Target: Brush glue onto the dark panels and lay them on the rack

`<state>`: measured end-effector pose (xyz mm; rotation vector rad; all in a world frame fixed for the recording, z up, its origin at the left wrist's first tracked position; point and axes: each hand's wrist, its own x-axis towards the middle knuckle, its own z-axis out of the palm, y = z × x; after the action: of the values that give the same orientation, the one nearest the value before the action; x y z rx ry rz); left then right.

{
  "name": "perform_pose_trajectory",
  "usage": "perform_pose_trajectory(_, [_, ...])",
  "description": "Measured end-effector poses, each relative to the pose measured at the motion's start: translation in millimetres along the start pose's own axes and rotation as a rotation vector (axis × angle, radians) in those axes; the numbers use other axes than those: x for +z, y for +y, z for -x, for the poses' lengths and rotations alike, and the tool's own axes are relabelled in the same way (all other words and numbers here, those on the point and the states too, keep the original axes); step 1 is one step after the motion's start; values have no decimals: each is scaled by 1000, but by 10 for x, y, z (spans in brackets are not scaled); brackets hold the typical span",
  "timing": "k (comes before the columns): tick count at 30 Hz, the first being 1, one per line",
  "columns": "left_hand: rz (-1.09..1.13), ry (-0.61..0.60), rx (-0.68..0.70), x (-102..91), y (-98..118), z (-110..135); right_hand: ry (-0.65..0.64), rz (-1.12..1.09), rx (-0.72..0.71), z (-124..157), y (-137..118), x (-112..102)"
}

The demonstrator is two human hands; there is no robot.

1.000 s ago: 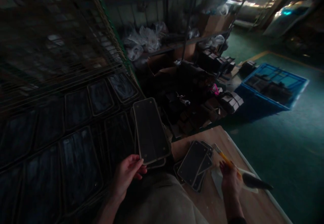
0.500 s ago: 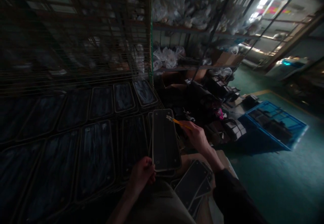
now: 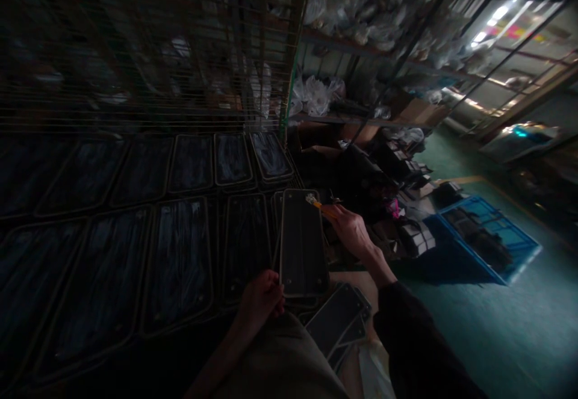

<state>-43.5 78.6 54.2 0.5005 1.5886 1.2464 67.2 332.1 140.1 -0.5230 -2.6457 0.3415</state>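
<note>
A dark, thin rectangular panel (image 3: 303, 245) with rounded corners, a pale rim and small round spots near its corners lies tilted in front of me. My left hand (image 3: 262, 298) is closed at its lower left corner, fingers pinching the edge. In my right hand (image 3: 353, 233) is a small brush (image 3: 321, 206) with an orange-yellow handle and a whitish tip. The tip is over the panel's upper right part; whether it touches is hard to tell. To the left, rows of similar panels (image 3: 178, 260) carry whitish streaks. More panels (image 3: 336, 321) lie loosely stacked at lower right, without visible streaks.
A wire mesh rack (image 3: 271, 38) stands behind the rows. Shelves hold clear plastic bags (image 3: 316, 95) and a cardboard box (image 3: 418, 110). Dark bundled parts (image 3: 418, 236) sit at right, beside a blue crate (image 3: 478, 239) on the green floor (image 3: 487, 321).
The view has shifted, so the panel and both hands appear slightly farther right. The brush tip has moved slightly nearer the panel's top edge. Both grips look the same.
</note>
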Motion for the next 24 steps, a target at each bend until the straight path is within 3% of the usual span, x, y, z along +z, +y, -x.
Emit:
perform_pose_trajectory(9, [69, -13, -15, -11, 116, 70, -266, -92, 12, 774, -531, -469])
perform_pose_trajectory(13, [85, -25, -17, -21, 105, 71, -406, -236, 39, 932, -698, -683])
perform_pose_trajectory(18, [61, -44, -29, -22, 74, 47, -524, -386, 10, 798, -831, -727])
perform_pose_trajectory(24, [42, -10, -38, -14, 83, 39, -387, -478, 13, 323, -486, -417])
